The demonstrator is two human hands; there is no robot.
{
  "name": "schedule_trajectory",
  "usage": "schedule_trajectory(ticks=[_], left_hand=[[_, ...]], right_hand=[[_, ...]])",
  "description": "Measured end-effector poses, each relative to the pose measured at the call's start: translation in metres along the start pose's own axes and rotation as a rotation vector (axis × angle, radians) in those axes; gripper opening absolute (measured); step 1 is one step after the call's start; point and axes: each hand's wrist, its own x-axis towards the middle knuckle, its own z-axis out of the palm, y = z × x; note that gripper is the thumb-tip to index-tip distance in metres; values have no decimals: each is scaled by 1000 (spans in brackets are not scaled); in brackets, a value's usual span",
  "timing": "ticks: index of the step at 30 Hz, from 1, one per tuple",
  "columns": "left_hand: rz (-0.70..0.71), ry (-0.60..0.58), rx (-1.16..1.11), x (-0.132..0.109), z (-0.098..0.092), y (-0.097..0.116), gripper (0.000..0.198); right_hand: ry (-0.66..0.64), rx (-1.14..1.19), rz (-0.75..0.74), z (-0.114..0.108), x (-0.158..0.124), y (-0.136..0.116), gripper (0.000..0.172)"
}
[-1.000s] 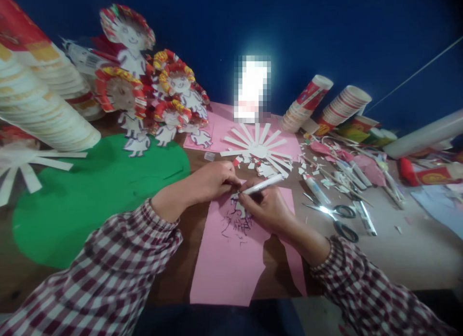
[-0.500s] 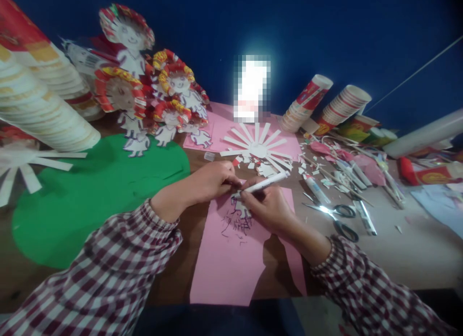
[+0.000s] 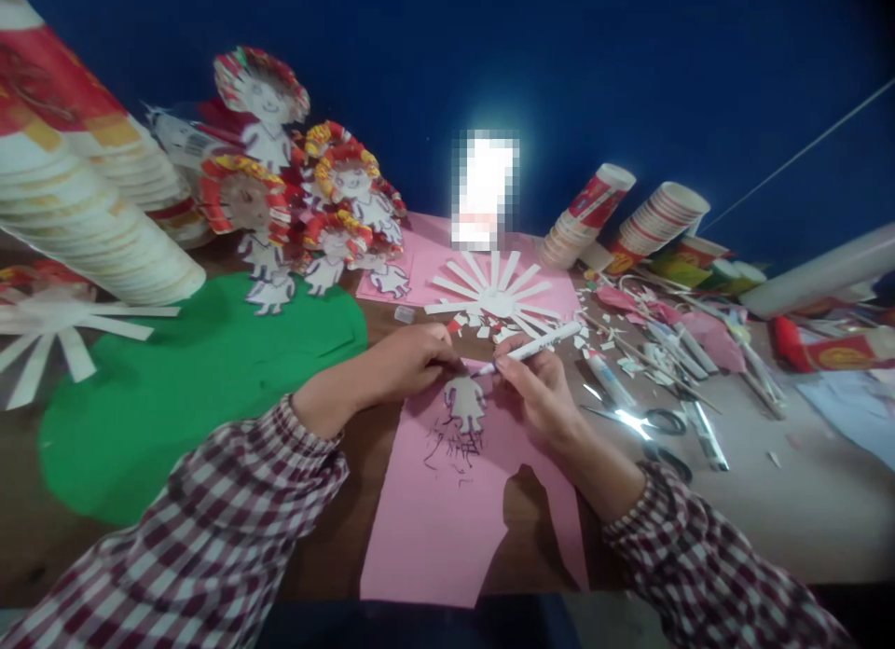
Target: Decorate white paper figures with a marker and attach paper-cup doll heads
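Note:
A small white paper figure cut-out (image 3: 466,404), with a dark outline on its left side, lies on a notched sheet of pink paper (image 3: 419,518). Black pen strokes mark the pink around its lower part. My left hand (image 3: 418,358) is closed, its bent fingertips pressing at the figure's upper edge; the exact grip is partly hidden. Between thumb and fingers my right hand (image 3: 542,388) pinches a white marker (image 3: 542,341), its tip pointing left beside the figure's upper right side.
Finished paper figures (image 3: 266,145) with red-yellow rims and stacked paper cups (image 3: 104,192) stand at left, by a green paper shape (image 3: 202,388). White paper strips (image 3: 496,299) fan out behind my hands. Scissors (image 3: 643,425), glue tubes (image 3: 612,379) and scraps lie right; more cups (image 3: 661,220) stand beyond.
The marker has moved right, from over the figure's left side to its upper right side, and more of the figure shows. The left hand stays at its top. The whole view has shifted slightly.

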Motion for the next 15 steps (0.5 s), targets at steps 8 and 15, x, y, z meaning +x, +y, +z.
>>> schedule_trajectory(ticks=[8, 15], left_hand=[[-15, 11, 8, 0, 1, 2, 27], [-17, 44, 19, -5, -9, 9, 17]], right_hand=[[59, 65, 0, -1, 3, -2, 14], [185, 90, -99, -6, 3, -2, 19]])
